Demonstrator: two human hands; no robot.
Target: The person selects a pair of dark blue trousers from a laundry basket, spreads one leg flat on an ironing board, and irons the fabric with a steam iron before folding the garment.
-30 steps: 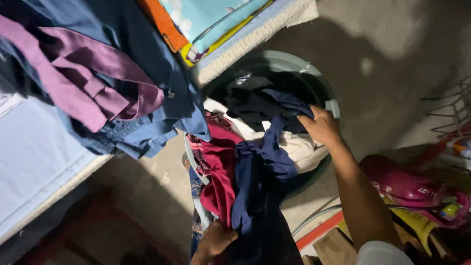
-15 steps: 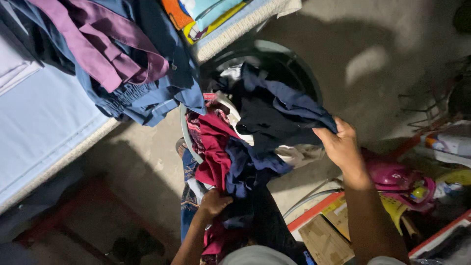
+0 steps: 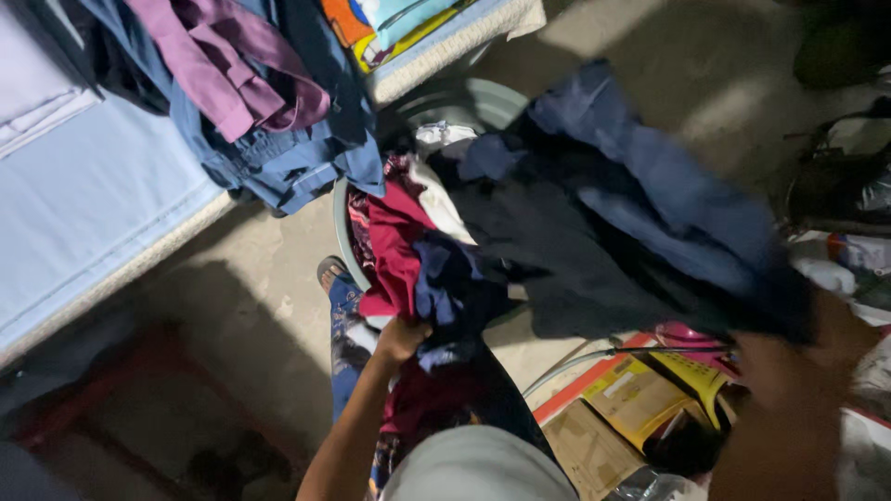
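Our left hand [image 3: 401, 339] grips the red cloth [image 3: 397, 243] at the tub [image 3: 483, 97] edge at centre, steadying the pile, while our blurred right hand [image 3: 789, 371] clutches the dark garment [image 3: 613, 223] at right.

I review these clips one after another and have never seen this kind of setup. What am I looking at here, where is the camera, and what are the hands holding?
No machine: a person works with bare hands, and the one camera sits on their head, looking down. The left hand has a grip on a bunch of red and dark blue clothes hanging over a round tub on the concrete floor. The right hand, blurred near the lens, lifts a large dark blue garment. On the left, a bed carries purple and blue clothes. Cardboard boxes lie at lower right.
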